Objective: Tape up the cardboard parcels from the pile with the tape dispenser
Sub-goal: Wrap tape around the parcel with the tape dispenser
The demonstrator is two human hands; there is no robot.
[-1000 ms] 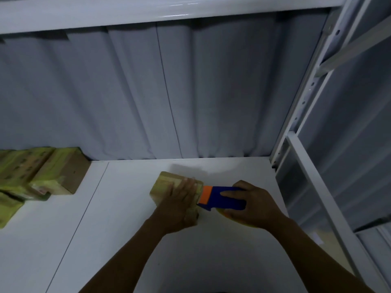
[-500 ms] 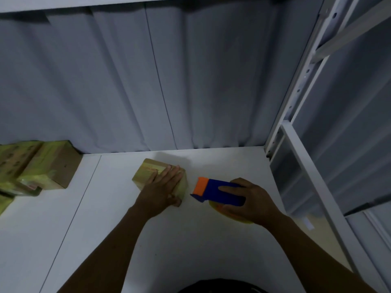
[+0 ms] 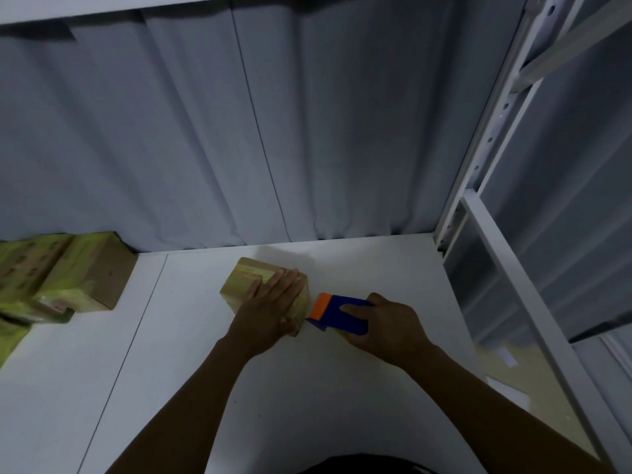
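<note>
You are in the taping step on one parcel (image 3: 246,282). It sits on the tabletop (image 3: 164,388) toward the back, well apart from the pile (image 3: 78,275) at the far left. Your left hand (image 3: 270,313) lies flat on its top, fingers straight and close together, pressing it down and gripping nothing. Your right hand (image 3: 390,326) is curled round the blue body of the dispenser (image 3: 335,319), whose orange nose is aimed at the parcel's right face. The nose is just beside that face, but whether it touches cannot be told. Glossy yellowish tape already shows on the parcel's top and side.

It looks as if a strip is being started or cut off at that right edge. The next move calls for the nose pressed firmly to the cardboard and a pull in line with the strip. Your left hand must bear down so the light parcel neither slides nor tips. Mind your left fingertips, which lie near the nose and its cutter.

The pile's parcels look wrapped in the same tape and lie loosely against the grey curtain (image 3: 307,131). On the right a white rack (image 3: 490,138) rises, its rail slanting along the tabletop's edge, so your right elbow has little room there. Nothing lies between parcel and dispenser.
</note>
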